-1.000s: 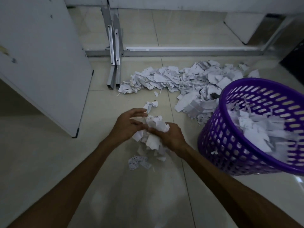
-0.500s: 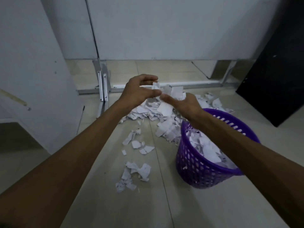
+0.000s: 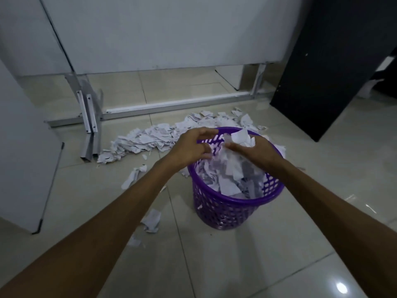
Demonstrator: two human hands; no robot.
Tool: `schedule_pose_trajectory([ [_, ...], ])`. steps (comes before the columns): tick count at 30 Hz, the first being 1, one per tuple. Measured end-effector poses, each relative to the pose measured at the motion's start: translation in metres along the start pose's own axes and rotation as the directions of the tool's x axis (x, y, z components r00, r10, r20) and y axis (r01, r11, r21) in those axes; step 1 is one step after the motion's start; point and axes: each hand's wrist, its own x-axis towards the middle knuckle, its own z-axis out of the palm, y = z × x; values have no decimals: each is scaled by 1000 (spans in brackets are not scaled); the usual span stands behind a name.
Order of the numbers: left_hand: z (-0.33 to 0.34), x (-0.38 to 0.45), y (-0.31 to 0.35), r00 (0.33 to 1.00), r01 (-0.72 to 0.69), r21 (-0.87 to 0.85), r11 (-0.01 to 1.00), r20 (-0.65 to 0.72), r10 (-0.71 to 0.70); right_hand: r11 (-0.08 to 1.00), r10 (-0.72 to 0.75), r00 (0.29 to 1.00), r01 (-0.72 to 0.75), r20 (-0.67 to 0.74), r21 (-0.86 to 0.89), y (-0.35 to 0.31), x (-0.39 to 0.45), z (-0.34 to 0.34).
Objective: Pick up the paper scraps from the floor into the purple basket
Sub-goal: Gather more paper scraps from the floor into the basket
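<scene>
A few paper scraps (image 3: 152, 220) lie on the floor tiles (image 3: 225, 265) nearest the person. Beyond them the purple basket (image 3: 225, 209) stands upright, heaped with paper. Over its rim, the left hand (image 3: 191, 148) hangs with loosely curled, empty fingers; the right hand (image 3: 255, 150) cups a bunch of scraps (image 3: 241, 137). Behind lies the big pile (image 3: 159, 137), near a metal frame (image 3: 90, 127).

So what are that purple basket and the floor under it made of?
The purple lattice basket looks like moulded plastic: uniform colour, a regular grid of holes, a slight sheen. The pale tiled floor looks like glazed ceramic or polished stone: grout lines and bright glossy reflections. I can't tell which.
</scene>
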Motion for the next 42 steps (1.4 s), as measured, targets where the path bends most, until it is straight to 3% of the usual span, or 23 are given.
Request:
schedule_pose_trajectory([
  [5,-8,-8,-17,996,28,7,1000,-84,-28,1000,6,1000,-6,-17,-27,3,3,-9],
  [11,-4,-14,-25,984,-10,-183,983,-177,-23,999,-43,999,42,-26,-32,9,3,-10],
  [14,1,-14,-25,959,-30,-290,957,-277,-54,974,-77,997,82,33,-213,17,6,-10],
  [16,3,-16,-26,949,-38,-309,950,-309,-62,924,-149,989,140,2,-357,23,7,-8],
  [20,2,-16,-30,948,-84,-258,962,-318,-3,867,-303,951,253,-52,-428,32,3,-8],
  [23,6,-18,-33,940,-167,-83,982,-315,133,879,-173,969,232,175,-417,30,0,-2],
  [27,16,-20,-48,908,-209,215,954,-320,271,840,93,902,157,422,-520,26,-2,26],
  [31,21,-16,-53,936,-80,41,996,-340,90,698,244,828,211,505,-684,33,7,50],
  [36,24,-14,-56,938,-63,-15,998,-343,54,624,377,749,229,544,-748,49,15,72],
  [42,23,-12,-59,935,-76,-12,997,-349,68,619,404,743,209,534,-758,64,35,81],
])
